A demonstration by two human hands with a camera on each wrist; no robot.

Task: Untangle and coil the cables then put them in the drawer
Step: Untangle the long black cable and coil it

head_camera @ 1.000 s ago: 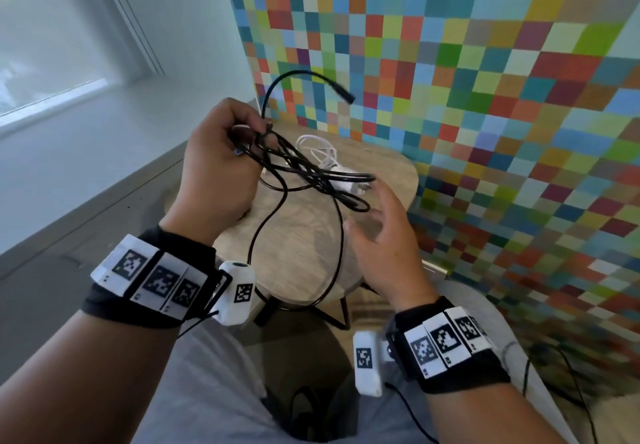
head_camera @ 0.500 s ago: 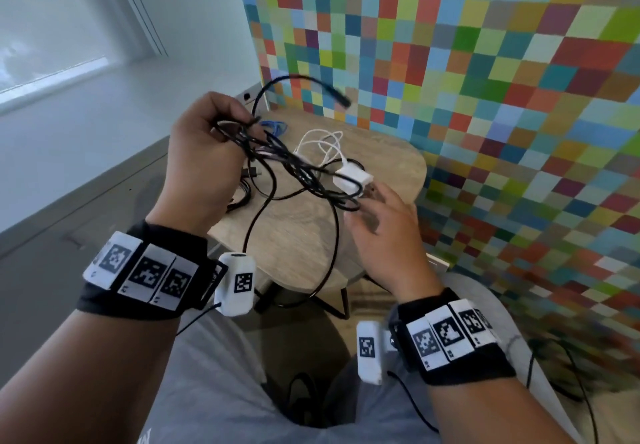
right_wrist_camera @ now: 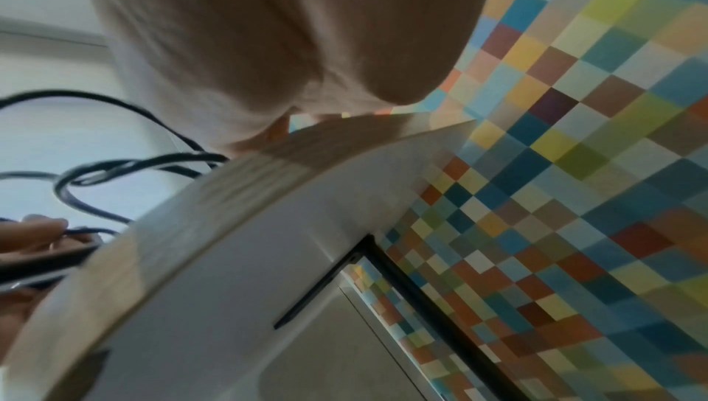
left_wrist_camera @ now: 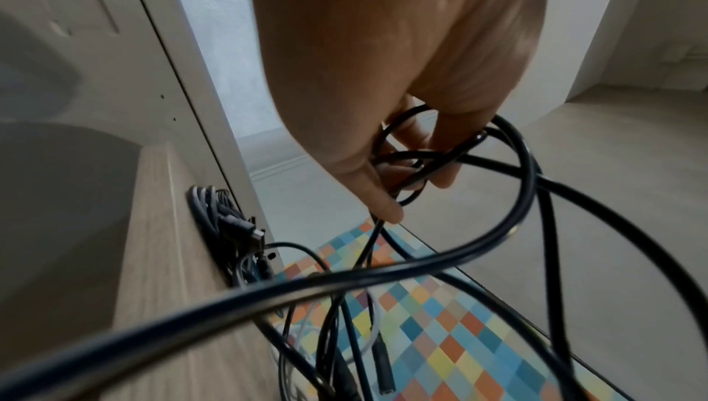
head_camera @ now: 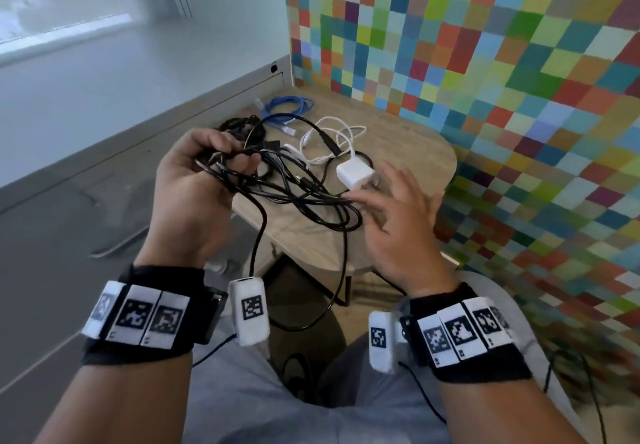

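Left hand (head_camera: pixel 188 198) fingers grip black cable (head_camera: pixel 294 198) bundle above table (head_camera: pixel 408 139); loops trail right toward right hand (head_camera: pixel 398 222), fingers spread, empty, nearest the strands. Drawer unseen.

No readable text, brand, number or sign appeared in any view. The only markings were black-and-white square coded patterns on the white tags of the black left wristband (head_camera: pixel 138 319) and the black right wristband (head_camera: pixel 464 336), and on the two small white camera pods (head_camera: pixel 250 310) hanging just inside those wristbands; they carried no letters or digits. The white charger block (head_camera: pixel 355 174) showed no legible print.
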